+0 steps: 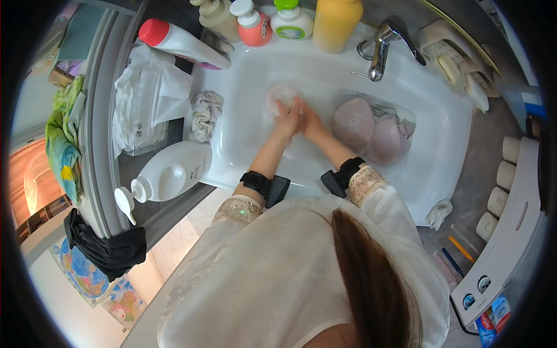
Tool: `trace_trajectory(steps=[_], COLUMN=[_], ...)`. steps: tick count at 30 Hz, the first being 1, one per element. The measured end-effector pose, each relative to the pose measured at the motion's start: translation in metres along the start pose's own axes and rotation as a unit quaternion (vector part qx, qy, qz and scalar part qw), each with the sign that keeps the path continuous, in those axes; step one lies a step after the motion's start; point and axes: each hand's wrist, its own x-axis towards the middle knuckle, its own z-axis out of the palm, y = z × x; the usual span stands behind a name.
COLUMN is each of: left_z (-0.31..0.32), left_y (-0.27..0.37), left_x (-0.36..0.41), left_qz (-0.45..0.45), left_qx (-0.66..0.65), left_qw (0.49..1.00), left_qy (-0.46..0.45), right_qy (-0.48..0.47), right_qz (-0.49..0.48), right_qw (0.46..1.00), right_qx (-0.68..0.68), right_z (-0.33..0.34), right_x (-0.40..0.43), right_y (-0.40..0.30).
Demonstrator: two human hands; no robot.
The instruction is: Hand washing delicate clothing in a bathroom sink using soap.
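Observation:
My left hand (286, 118) and my right hand (310, 119) are close together, touching, over the left half of a white washbasin (243, 126). At my fingertips a pale pink rounded item (280, 93) lies in cloudy water; its outline is blurred. Whether my fingers grip it is unclear, since the hands partly cover each other. To the right of my right hand, a pale mauve padded bra (354, 122) lies wet in the basin, with both cups facing up. The chrome faucet (378, 61) stands at the basin's back rim, beyond the bra.
Several pump bottles (291, 21) and a yellow container (337, 24) line the back rim. A scrunched fabric hair tie (206, 115) sits on the left rim. A large white pump bottle (172, 172) lies further left. A soap holder (454, 65) stands right, near a white toothbrush rack (518, 209).

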Motion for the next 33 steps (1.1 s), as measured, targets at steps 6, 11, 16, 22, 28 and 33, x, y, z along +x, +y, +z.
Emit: trace_trajectory(steps=[6, 11, 16, 22, 28, 33], left_z=[-0.008, -0.017, 0.002, 0.013, -0.013, -0.043], left_y=[0.002, -0.011, -0.006, -0.007, 0.016, 0.027], left_x=[0.029, 0.065, 0.045, 0.019, 0.004, 0.010], left_qz=[0.063, 0.088, 0.041, 0.159, 0.072, 0.077], left_qx=[-0.231, -0.316, -0.304, -0.132, -0.057, 0.088], left_qw=[0.971, 0.920, 0.939, 0.977, 0.996, 0.988], left_qy=[-0.014, -0.213, -0.154, -0.051, -0.004, 0.105], right_qy=[0.014, 0.020, -0.007, 0.016, 0.050, 0.196], right_qz=[-0.014, -0.041, -0.046, -0.029, 0.036, -0.058], right_qw=[0.998, 0.998, 0.995, 0.975, 0.969, 0.961], right_qx=[0.067, 0.045, -0.090, -0.222, -0.240, -0.185], right_z=[-0.012, -0.032, -0.039, -0.037, -0.049, -0.057], right_x=[-0.017, -0.038, -0.036, -0.022, 0.003, 0.008], right_y=[-0.028, -0.057, -0.052, -0.052, -0.022, 0.016])
